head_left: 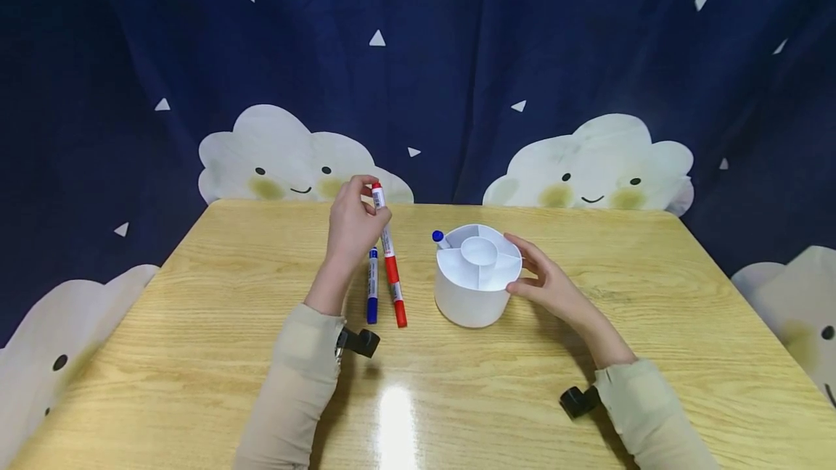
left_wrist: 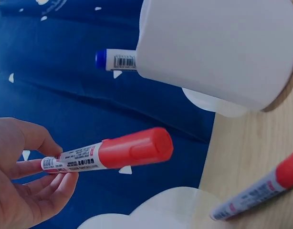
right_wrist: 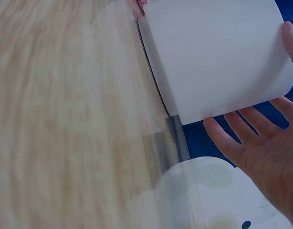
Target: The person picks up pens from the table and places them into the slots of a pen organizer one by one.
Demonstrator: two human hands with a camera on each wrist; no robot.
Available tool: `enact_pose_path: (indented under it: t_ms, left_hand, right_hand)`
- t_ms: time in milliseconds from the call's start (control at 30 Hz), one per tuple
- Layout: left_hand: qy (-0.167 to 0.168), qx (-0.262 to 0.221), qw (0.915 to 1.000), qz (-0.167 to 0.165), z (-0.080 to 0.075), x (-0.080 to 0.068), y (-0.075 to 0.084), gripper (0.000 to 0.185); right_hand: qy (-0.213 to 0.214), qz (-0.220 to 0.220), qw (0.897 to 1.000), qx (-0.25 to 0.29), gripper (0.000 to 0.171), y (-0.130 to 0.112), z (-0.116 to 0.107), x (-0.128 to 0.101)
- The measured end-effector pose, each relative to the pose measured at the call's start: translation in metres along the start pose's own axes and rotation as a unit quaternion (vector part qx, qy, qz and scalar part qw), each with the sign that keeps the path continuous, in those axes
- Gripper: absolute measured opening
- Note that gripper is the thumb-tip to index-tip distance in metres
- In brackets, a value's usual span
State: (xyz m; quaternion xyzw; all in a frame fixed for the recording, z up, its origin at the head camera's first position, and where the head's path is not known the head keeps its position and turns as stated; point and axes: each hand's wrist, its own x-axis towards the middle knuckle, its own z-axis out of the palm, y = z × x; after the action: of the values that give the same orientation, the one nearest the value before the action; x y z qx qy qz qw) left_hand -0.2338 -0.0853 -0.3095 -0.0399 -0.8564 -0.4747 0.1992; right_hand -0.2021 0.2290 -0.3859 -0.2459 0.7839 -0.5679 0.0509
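Wooden table (head_left: 261, 354). Left hand (head_left: 353, 227) raised, pinching red marker (head_left: 390, 260) by upper end. Right hand (head_left: 545, 281), fingers straight, touching white organizer (head_left: 473, 296) at 3 o'clock.

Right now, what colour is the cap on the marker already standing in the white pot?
Blue. The marker's cap pokes above the white pot; the head view shows it best.
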Motion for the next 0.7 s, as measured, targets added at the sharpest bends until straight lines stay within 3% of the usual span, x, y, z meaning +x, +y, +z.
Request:
enact_pose_path:
  t_ms: [200,700]
  left_hand:
    - [0.005,-0.004,0.9997,0.023,0.0,0.004,0.014,0.043]
    - [0.016,-0.089,0.994,0.062,0.006,0.006,0.045,0.042]
  right_hand:
    - [-0.001,0.001,1.0,-0.001,0.073,0.0,0.0,0.001]
    - [0.001,0.006,1.0,-0.003,0.073,0.001,-0.001,0.0]
